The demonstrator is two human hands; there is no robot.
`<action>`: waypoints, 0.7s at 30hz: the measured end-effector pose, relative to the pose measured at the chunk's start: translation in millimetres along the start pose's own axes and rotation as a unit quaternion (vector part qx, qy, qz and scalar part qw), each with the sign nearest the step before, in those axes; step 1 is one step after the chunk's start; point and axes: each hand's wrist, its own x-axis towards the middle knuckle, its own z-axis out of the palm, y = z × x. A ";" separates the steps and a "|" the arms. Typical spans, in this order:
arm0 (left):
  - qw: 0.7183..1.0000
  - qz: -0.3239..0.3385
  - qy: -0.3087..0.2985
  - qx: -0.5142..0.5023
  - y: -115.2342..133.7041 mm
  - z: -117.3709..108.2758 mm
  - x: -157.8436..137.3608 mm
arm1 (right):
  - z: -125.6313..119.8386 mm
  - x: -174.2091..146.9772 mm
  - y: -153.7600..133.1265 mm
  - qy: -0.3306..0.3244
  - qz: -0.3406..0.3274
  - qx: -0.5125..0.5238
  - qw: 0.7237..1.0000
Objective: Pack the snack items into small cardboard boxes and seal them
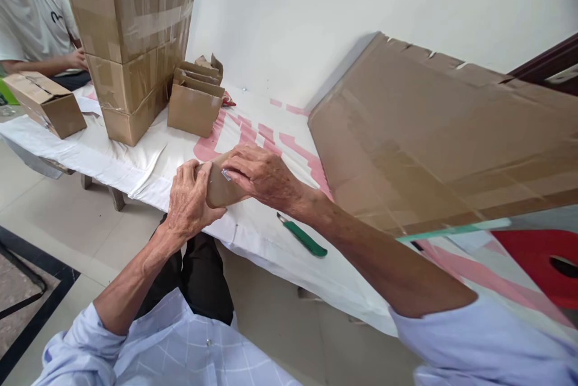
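A small brown cardboard piece (220, 192), perhaps a box, is held over the table's front edge. My left hand (187, 196) grips its left side, thumb along the near edge. My right hand (266, 178) is bent over its top and right side, fingertips pinched together. By those fingertips a small whitish-blue mark or scrap (226, 174) shows on the cardboard; whether it is in the pinch is unclear. To the right, under my right forearm, lies a green-handled utility knife (304, 237) with its blade pointing left.
Tall stacked cartons (130, 55) stand at the back left, beside an opened carton (194, 109) with upright flaps. A closed carton (49, 103) sits farther left, near a seated person (45, 31). A large cardboard sheet (433, 145) leans on the wall; a red stool (542, 259) is at right.
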 end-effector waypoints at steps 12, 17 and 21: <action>1.000 0.006 -0.009 0.004 1.5 -0.9 3.3 | -3.6 9.5 -3.8 -0.040 -0.003 -0.105 0.994; 1.000 -0.004 -0.011 0.003 1.8 -1.1 3.8 | 1.7 10.4 -7.8 -0.048 -0.009 -0.167 0.985; 1.000 -0.001 -0.010 0.004 1.1 -0.7 3.4 | 6.6 10.3 -9.3 -0.045 -0.019 -0.211 0.976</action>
